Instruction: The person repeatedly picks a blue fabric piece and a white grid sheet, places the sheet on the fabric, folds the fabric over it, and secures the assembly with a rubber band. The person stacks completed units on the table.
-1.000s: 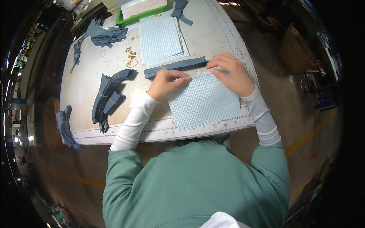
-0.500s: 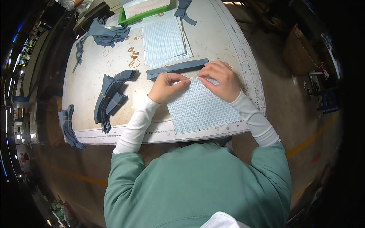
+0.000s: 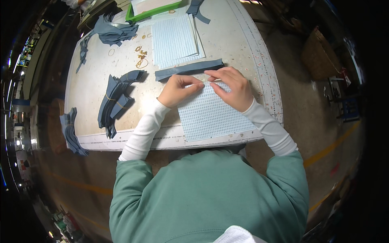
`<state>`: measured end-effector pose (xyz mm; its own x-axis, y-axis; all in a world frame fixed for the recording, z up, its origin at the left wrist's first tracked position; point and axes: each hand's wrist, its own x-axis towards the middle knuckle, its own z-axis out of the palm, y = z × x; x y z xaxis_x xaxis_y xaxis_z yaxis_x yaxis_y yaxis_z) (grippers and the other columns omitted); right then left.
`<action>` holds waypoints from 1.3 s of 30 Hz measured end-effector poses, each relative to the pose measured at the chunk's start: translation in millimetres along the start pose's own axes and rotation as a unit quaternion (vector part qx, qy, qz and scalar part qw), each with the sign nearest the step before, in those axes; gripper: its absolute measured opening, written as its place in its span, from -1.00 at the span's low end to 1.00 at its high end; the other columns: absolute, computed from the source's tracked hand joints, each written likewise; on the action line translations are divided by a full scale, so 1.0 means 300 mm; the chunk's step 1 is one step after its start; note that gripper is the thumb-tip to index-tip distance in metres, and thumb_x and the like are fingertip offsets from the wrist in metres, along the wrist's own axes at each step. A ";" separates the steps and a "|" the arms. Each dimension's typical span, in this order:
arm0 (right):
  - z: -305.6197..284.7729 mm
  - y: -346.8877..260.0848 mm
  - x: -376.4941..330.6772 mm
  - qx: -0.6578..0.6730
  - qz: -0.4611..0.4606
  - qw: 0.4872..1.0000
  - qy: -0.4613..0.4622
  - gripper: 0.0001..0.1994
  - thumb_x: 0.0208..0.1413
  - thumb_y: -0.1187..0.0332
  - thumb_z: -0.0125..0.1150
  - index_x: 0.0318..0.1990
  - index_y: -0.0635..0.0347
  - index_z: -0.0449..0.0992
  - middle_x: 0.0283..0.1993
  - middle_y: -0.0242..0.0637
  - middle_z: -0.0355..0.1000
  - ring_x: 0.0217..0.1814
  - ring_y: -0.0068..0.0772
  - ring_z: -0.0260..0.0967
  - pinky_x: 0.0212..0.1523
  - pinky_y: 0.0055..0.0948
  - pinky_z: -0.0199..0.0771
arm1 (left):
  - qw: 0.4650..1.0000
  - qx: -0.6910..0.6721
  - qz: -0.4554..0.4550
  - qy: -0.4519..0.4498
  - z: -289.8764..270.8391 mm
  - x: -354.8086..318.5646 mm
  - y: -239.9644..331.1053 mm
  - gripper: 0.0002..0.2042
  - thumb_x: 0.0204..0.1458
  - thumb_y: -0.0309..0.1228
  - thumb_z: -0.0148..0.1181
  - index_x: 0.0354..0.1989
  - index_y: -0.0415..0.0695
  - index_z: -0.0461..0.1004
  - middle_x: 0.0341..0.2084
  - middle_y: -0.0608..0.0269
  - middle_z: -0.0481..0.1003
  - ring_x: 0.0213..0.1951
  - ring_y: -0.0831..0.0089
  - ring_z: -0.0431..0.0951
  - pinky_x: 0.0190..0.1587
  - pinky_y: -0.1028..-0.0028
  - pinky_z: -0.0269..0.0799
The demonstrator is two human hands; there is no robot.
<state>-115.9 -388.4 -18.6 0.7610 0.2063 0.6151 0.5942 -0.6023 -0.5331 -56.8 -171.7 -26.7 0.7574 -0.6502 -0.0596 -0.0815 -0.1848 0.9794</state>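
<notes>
A white sheet of small printed labels (image 3: 216, 115) lies near the table's front edge. At its top edge, my left hand (image 3: 178, 90) pinches the sheet between thumb and finger. Beside it is my right hand (image 3: 233, 87), its thumb by the sheet's top edge. The index finger of that hand stretches apart from the thumb toward a stack of blue-grey fabric strips (image 3: 188, 69). Whether a small label sticks to a right fingertip is too small to make out. The strips lie flat just beyond both hands.
More label sheets (image 3: 172, 38) lie farther back, near a green tray (image 3: 156, 14). Banded bundles of fabric pieces (image 3: 114, 101) rest on the left, one bundle (image 3: 71, 131) over the table's corner. Loose rubber bands (image 3: 142, 62) and a fabric pile (image 3: 115, 32) are at the far left.
My right index finger has lifted away from the thumb and moved left, toward the fabric strips. My left hand stays at the sheet's top edge. The view has shifted slightly.
</notes>
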 end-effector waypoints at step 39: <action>0.053 -0.027 -0.018 0.056 -0.097 0.993 -0.049 -0.23 -0.13 0.76 0.17 0.31 -0.02 0.25 0.20 -0.18 0.20 -0.06 -0.23 0.48 -0.17 -0.44 0.63 | 0.999 -0.027 -0.013 -0.023 0.028 -0.003 -0.020 -0.85 0.04 -0.44 0.24 -0.32 -0.28 0.60 -0.44 0.34 0.58 -0.32 0.67 0.49 -0.19 0.59 0.44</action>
<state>-120.6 -372.3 -26.9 0.6481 0.3863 0.6563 0.7528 -0.4553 -0.4754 -62.6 -176.2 -34.1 0.7280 -0.6792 -0.0931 -0.0265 -0.1637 0.9862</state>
